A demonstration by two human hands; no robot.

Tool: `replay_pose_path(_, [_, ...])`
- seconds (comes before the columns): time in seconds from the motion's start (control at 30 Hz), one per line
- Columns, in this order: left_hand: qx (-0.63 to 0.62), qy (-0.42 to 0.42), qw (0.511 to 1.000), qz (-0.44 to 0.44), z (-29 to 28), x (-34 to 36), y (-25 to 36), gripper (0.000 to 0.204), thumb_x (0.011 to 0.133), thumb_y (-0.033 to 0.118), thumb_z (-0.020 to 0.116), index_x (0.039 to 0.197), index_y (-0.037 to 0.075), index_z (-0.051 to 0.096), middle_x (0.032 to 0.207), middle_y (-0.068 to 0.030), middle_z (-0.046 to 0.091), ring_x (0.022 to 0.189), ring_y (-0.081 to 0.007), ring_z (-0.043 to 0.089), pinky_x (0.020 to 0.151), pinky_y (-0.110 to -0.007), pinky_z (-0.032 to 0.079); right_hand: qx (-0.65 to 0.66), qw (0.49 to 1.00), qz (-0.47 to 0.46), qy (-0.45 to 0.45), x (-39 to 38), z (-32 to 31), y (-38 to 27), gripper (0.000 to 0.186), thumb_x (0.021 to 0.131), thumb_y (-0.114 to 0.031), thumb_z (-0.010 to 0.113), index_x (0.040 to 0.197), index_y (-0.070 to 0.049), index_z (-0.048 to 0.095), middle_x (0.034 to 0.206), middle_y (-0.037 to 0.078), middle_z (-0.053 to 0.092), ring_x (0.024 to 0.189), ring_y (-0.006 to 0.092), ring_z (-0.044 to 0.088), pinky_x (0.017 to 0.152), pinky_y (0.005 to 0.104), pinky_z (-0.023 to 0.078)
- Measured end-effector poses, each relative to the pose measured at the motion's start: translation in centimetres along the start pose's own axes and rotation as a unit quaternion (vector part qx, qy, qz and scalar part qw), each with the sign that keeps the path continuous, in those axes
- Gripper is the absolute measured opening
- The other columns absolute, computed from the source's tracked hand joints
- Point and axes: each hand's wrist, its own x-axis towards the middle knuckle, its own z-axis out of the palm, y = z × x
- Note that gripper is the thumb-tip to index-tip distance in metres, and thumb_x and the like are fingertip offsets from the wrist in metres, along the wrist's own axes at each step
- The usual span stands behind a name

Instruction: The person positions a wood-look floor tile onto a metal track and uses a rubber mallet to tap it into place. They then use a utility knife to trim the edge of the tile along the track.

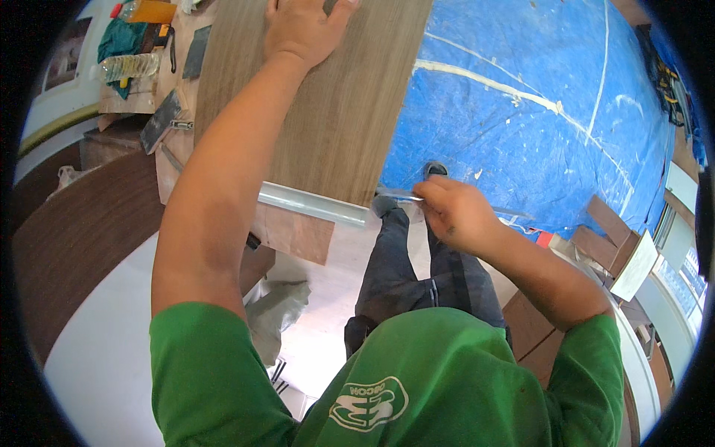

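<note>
A brown wood-grain panel (335, 127) lies in front of me. My left hand (307, 33) rests flat on its far part, fingers spread, their tips partly cut off by the top edge of the view. At the panel's near right corner, my right hand (460, 216) is closed around one end of a thin, shiny, flat piece (398, 194). Its far end reaches close to that corner; I cannot make out whether it touches, or its exact kind. Along the panel's near edge runs a pale grey, smooth strip (313, 203).
A blue sheet (521, 97) with cream streaks spreads to the right. Clear plastic bottle (130, 67), green cloth (119, 37) and dark flat blocks (160, 123) sit at the far left. A curved brown panel (82, 238) stands left. Brown board pieces (607, 231) are at right.
</note>
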Motion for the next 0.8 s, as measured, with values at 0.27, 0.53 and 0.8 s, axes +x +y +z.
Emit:
replay_pose_path(0.27, [0.034,0.011,0.980,0.195,1.3,-3.0,-2.5,0.074,0.101,0.055,0.051,0.158,0.010,0.039,0.166,-0.0140,0.033,0.155,-0.0329,0.025,0.126,-0.052,0.014,0.030,0.968,0.234,0.091,-8.7,0.9,10.5,0.021,0.092,-0.010,0.065,0.112,-0.003,0.065,0.105,0.025,0.070,0.097,0.0465,0.067,0.082,0.0479,0.054])
replay_pose_path(0.53, [-0.032,-0.201,0.948,0.246,-2.4,-16.7,4.7,0.099,0.088,0.049,0.064,0.166,0.011,0.015,0.172,-0.0142,0.013,0.158,-0.0369,0.012,0.126,-0.056,0.006,0.036,0.927,0.372,0.038,-17.5,1.9,19.5,0.020,0.097,-0.014,0.059,0.112,-0.003,0.067,0.100,0.027,0.070,0.095,0.0462,0.068,0.082,0.0492,0.053])
replay_pose_path(0.8, [0.047,-0.100,0.954,0.279,1.1,-6.7,5.6,0.089,0.094,0.045,0.060,0.165,0.011,0.017,0.171,-0.0142,0.018,0.157,-0.0330,0.019,0.126,-0.057,0.010,0.074,0.896,0.434,0.059,-21.7,4.0,24.0,0.022,0.099,-0.021,0.058,0.108,-0.003,0.067,0.093,0.026,0.070,0.090,0.0450,0.069,0.075,0.0501,0.052])
